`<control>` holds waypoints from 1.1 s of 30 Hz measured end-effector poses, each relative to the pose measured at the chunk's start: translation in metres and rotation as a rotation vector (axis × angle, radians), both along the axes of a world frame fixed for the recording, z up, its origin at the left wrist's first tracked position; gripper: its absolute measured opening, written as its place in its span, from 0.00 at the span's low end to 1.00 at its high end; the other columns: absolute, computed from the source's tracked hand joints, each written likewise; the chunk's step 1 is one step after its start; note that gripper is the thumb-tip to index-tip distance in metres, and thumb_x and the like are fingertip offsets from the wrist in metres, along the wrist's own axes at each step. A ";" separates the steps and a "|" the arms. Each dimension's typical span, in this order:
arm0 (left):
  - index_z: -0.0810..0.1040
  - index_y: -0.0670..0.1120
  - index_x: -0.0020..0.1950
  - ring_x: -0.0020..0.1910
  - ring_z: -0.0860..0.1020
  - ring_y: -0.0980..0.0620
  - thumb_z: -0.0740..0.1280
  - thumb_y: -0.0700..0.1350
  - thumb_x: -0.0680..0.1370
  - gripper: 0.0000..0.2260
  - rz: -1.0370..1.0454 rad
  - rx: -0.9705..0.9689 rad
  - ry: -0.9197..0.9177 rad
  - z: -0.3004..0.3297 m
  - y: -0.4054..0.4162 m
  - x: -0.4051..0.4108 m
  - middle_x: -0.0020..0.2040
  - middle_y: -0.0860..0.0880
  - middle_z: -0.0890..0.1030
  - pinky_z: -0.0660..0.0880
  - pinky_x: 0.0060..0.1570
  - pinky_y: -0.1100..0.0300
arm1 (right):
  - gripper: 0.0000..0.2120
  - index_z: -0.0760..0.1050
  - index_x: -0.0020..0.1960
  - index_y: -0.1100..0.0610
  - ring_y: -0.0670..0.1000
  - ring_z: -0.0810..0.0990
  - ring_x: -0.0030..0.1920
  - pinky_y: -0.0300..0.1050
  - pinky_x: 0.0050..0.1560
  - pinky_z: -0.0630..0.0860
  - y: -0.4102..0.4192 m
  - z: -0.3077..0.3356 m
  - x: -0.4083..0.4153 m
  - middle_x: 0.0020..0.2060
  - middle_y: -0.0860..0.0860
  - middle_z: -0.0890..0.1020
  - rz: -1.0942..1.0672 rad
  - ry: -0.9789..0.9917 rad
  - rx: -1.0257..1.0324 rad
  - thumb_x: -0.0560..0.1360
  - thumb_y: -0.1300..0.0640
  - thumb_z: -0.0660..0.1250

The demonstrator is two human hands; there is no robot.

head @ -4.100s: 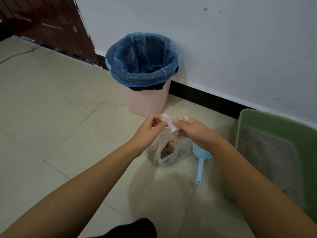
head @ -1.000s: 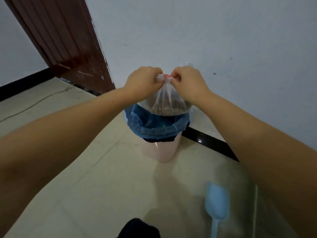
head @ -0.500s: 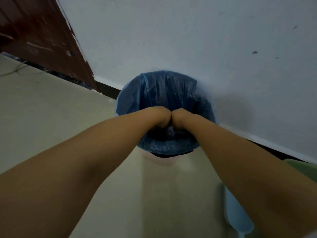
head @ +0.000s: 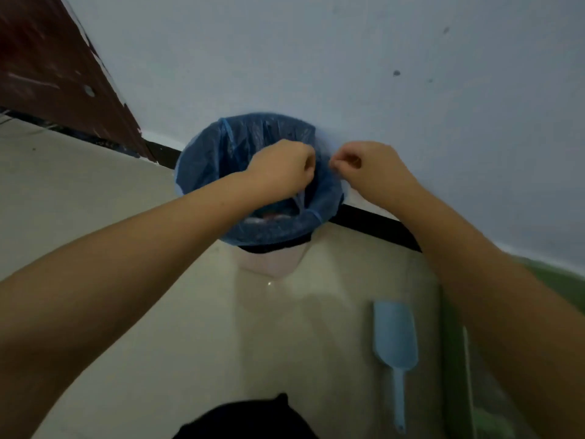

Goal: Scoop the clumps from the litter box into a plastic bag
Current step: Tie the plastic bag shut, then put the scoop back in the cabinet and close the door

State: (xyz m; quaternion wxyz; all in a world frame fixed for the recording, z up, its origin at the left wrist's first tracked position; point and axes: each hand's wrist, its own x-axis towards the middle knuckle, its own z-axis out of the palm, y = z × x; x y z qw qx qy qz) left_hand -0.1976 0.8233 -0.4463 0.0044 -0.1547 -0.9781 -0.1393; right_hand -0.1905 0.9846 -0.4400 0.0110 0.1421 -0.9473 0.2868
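Lying flat on the glossy pale floor tiles (head: 158,312), the light-blue plastic scoop (head: 395,339) has a rounded bowl and a thin handle, just beside the green litter box (head: 456,359). Farther out, both hands hover over the pink bin (head: 269,264) with its crinkled blue liner (head: 205,166). The left hand (head: 281,172) grip is curled, a thin strip of clear film hanging beneath it; the right hand (head: 370,169) grip is clenched on nothing visible. The clear plastic bag (head: 269,218) lies inside the bin. No writing is legible.
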 end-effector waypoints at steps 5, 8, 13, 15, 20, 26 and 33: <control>0.80 0.45 0.46 0.37 0.76 0.50 0.63 0.42 0.76 0.06 -0.127 0.431 0.001 -0.036 0.073 0.088 0.36 0.52 0.77 0.73 0.40 0.56 | 0.09 0.79 0.48 0.59 0.55 0.82 0.43 0.52 0.50 0.78 0.087 -0.096 0.094 0.42 0.55 0.83 -0.332 -0.316 -0.125 0.76 0.62 0.60; 0.80 0.43 0.47 0.39 0.77 0.48 0.63 0.41 0.76 0.07 -0.075 0.395 -0.417 -0.114 0.110 0.119 0.37 0.47 0.78 0.74 0.42 0.57 | 0.13 0.74 0.59 0.61 0.58 0.77 0.56 0.45 0.55 0.72 0.113 -0.162 0.158 0.56 0.59 0.79 -0.519 -0.560 -0.020 0.78 0.58 0.60; 0.74 0.42 0.58 0.48 0.79 0.42 0.61 0.46 0.78 0.12 0.214 0.427 -0.886 -0.219 0.145 0.152 0.53 0.40 0.79 0.76 0.48 0.54 | 0.21 0.66 0.65 0.63 0.55 0.76 0.53 0.46 0.51 0.73 0.117 -0.223 0.234 0.60 0.60 0.75 -0.696 -0.832 -0.150 0.78 0.50 0.62; 0.69 0.43 0.62 0.46 0.78 0.44 0.60 0.49 0.79 0.14 0.251 0.443 -1.007 -0.234 0.158 0.155 0.52 0.42 0.77 0.76 0.45 0.53 | 0.22 0.64 0.65 0.63 0.55 0.76 0.55 0.44 0.50 0.71 0.116 -0.235 0.244 0.61 0.59 0.75 -0.691 -0.941 -0.204 0.78 0.50 0.62; 0.69 0.39 0.64 0.44 0.79 0.45 0.59 0.47 0.80 0.16 0.354 0.597 -1.273 -0.237 0.178 0.157 0.50 0.42 0.77 0.77 0.45 0.53 | 0.13 0.69 0.61 0.62 0.57 0.77 0.54 0.49 0.54 0.74 0.123 -0.233 0.233 0.58 0.59 0.77 -0.648 -0.950 -0.265 0.79 0.57 0.58; 0.76 0.39 0.54 0.39 0.79 0.48 0.60 0.40 0.79 0.08 0.461 0.898 -1.331 -0.191 0.196 0.144 0.40 0.43 0.81 0.79 0.43 0.55 | 0.11 0.68 0.61 0.62 0.55 0.78 0.48 0.47 0.46 0.79 0.128 -0.187 0.200 0.50 0.54 0.77 -0.730 -0.802 -0.620 0.80 0.62 0.57; 0.77 0.44 0.48 0.35 0.79 0.57 0.61 0.42 0.80 0.06 0.103 0.863 -1.288 -0.103 0.259 0.109 0.41 0.47 0.80 0.76 0.29 0.63 | 0.09 0.70 0.56 0.60 0.53 0.80 0.49 0.52 0.51 0.79 0.162 -0.111 0.181 0.51 0.55 0.79 -0.978 -0.442 -0.711 0.79 0.57 0.58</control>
